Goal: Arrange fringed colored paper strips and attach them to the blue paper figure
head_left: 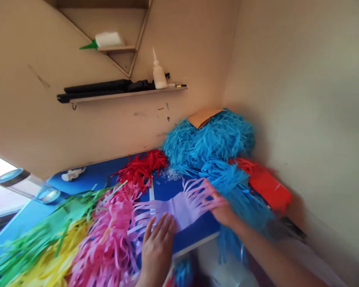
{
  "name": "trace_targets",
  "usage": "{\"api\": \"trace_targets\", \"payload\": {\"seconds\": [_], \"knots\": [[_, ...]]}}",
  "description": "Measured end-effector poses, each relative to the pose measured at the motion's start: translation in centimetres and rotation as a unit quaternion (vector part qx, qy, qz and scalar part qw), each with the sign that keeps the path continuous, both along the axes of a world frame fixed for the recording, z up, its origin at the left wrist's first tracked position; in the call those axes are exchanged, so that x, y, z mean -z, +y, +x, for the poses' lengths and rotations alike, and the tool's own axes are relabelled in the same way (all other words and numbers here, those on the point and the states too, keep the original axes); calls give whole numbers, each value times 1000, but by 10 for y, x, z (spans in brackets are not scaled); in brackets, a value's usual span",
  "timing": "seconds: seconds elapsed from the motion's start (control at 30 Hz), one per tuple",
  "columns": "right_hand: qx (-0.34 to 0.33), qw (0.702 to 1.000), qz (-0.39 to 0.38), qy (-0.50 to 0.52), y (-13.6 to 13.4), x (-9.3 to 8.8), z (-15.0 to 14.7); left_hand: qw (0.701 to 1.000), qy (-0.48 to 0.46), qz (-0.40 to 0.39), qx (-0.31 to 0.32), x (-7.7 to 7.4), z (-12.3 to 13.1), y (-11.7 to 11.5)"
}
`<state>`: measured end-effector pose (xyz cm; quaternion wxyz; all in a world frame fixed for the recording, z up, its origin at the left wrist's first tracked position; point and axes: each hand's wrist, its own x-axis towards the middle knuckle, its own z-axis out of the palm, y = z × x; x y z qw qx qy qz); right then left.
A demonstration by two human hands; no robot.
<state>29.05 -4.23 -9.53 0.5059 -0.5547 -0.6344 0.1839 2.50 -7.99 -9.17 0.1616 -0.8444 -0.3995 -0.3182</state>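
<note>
A sheet of lilac paper (179, 209), cut into strips along two opposite ends, lies at the front of the blue table. My left hand (159, 241) rests flat on its near left part, fingers extended. At the sheet's right fringe is my right hand (219, 205); the strips there rise off the table around its fingers, which are partly hidden and blurred. Pink fringed paper (110, 231) is heaped just left of my left hand. Blue fringed paper (227, 175) lies close beyond my right hand.
Green (62, 215) and yellow fringes (54, 255) cover the table's left side. Red fringes (143, 165) and a large blue fringe pile (212, 139) stand at the back. A clear jar (30, 185) lies tilted at left. A wall shelf (128, 95) holds a glue bottle (159, 75).
</note>
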Motion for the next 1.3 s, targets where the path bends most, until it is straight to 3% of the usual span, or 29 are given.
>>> {"api": "trace_targets", "payload": {"seconds": [0.1,0.13,0.17,0.2,0.27,0.33,0.47,0.57,0.67,0.73,0.8,0.87,0.93,0.97,1.03,1.13,1.23,1.3], "knots": [[190,975,97,55,-25,0,41,998,-25,-56,0,24,20,3],[243,958,145,42,-36,-2,42,997,-25,-68,2,28,23,4],[249,951,184,3,-46,-3,35,997,-23,-78,8,30,26,5],[191,960,195,-60,-54,-3,23,996,-22,-88,14,30,29,6],[-20,964,143,-224,-59,0,-12,993,-20,-111,26,28,35,7],[-102,947,122,-281,-49,9,-43,991,-25,-130,22,25,39,8],[-110,954,168,-225,-19,30,-59,979,10,-195,-53,21,25,16],[-154,942,166,-246,-15,40,-46,958,75,-243,-135,12,-19,23],[-197,926,147,-286,-23,46,-38,934,138,-225,-240,-6,-72,21],[-211,918,124,-311,-27,47,-39,917,171,-196,-302,-19,-93,13],[-215,915,106,-325,-29,47,-44,928,188,-165,-278,-27,-91,-1],[-212,914,103,-331,-30,44,-51,959,191,-147,-150,-26,-65,-15],[-216,911,100,-338,-31,41,-55,973,175,-150,-13,-14,-25,-25],[-224,906,95,-345,-32,40,-55,976,151,-156,12,-5,-4,-28],[-249,897,78,-358,-34,39,-51,980,100,-172,10,15,26,-27],[-276,895,50,-347,-33,38,-39,981,20,-193,15,38,36,-21],[-256,921,-10,-292,-24,33,-32,974,-55,-220,16,40,19,-15],[-209,939,-68,-266,-15,26,-34,965,-96,-243,-25,34,10,-9]]}}
